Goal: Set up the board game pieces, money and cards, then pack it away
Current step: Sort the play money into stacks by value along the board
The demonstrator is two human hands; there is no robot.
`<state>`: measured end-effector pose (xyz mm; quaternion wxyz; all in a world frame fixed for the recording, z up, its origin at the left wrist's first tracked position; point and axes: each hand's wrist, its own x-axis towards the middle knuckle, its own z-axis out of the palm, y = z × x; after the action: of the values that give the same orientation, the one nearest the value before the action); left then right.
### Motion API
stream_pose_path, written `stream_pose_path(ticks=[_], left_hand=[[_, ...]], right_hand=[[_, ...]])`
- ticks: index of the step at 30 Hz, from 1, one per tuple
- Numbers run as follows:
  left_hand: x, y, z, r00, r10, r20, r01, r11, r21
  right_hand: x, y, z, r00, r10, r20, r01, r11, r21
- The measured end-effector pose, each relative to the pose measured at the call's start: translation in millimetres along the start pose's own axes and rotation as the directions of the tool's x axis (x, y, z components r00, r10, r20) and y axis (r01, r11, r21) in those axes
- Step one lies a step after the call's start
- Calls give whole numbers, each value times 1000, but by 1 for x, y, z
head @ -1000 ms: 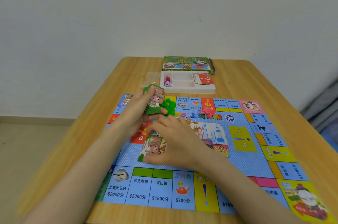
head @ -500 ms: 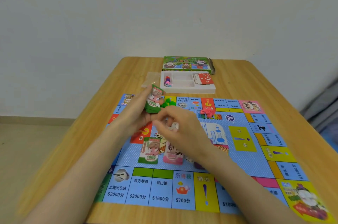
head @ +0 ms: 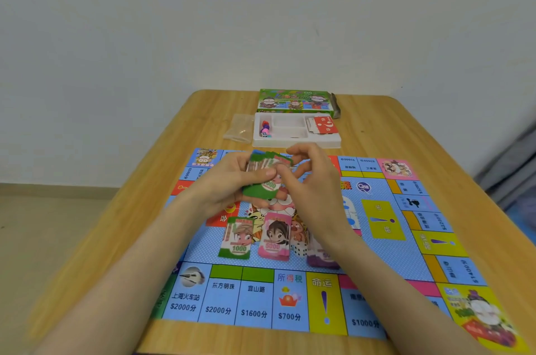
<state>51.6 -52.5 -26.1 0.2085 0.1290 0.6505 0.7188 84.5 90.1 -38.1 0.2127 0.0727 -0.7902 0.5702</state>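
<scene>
Left hand [head: 224,187] grips green notes [head: 262,191] — right hand [head: 313,189] pinches them.

One game board [head: 383,253] lies on the tabletop [head: 377,128], and on it are three piles of paper money: one green pile [head: 236,238] marked 1000, one pink pile [head: 275,237] marked 5000 and one purple pile [head: 322,259] partly hidden by an arm, plus one white die [head: 298,248]. Two hands, the left hand [head: 229,183] and the right hand [head: 313,180], hold one fan of green notes [head: 265,185] between them. Beyond the board are one green box [head: 294,99], one white tray [head: 290,142], one clear plastic bag [head: 239,128] and one red card stack [head: 326,125], with a second die [head: 264,131] in the tray beside small coloured pieces too tiny to count.
</scene>
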Motion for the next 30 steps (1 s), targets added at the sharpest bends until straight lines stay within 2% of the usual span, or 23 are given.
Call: stream_pose_path(ticks=[10, 13, 17, 21, 23, 26, 28, 30], left_hand=[[2, -3, -1, 999, -6, -38, 6, 1000, 0], [2, -2, 1, 999, 2, -38, -3, 999, -43], [3, -1, 1, 999, 7, -54, -12, 995, -100], [6, -3, -5, 984, -11, -179, -17, 988, -156], [8, -4, -8, 966, -23, -256, -19, 987, -160], [9, -4, -11, 952, -3, -306, -47, 987, -155], [10, -4, -12, 955, 10, -298, -63, 983, -171], [10, -5, -12, 956, 16, -293, -72, 981, -181]], right_hand=[[0, 2, -1, 993, -83, -79, 81, 996, -20], [-1, 1, 0, 993, -72, -90, 75, 997, 31], [0, -1, 0, 977, -74, -200, 99, 988, 118], [2, -4, -6, 964, -78, -256, 137, 966, 221], [1, -5, -6, 978, -122, -167, 160, 959, 234], [-3, -3, 1, 973, -216, 81, 205, 970, 128], [-6, 1, 6, 941, -208, 268, 198, 978, 64], [-7, 5, 10, 877, -166, 450, 189, 982, -6]])
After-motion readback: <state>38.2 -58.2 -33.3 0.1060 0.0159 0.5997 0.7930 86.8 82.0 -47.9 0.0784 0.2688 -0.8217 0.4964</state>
